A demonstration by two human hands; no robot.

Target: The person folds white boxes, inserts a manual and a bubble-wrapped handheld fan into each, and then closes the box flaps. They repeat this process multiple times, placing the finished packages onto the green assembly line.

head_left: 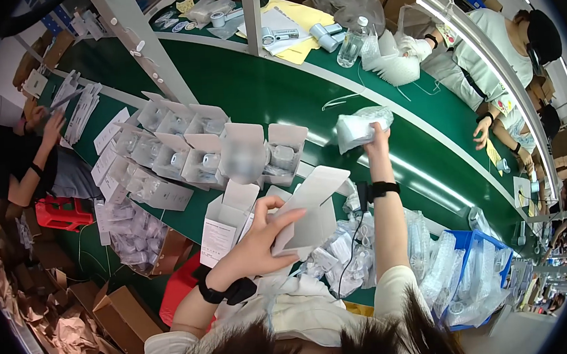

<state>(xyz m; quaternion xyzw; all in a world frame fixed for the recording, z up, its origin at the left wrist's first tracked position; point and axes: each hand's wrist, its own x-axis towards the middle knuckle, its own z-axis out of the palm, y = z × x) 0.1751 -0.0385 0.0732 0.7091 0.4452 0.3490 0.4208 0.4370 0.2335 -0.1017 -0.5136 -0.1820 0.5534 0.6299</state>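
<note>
Left hand: grip holding an open white cardboard box. Right hand: grip holding a white bundle in clear plastic, over the glossy green counter, beyond and right of the box. Filled white cardboard cartons stand in rows left of the box.

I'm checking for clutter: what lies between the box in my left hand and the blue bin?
In the head view, bagged parts, a black cable, the right forearm and clear packaging lie between box and bin.
</note>
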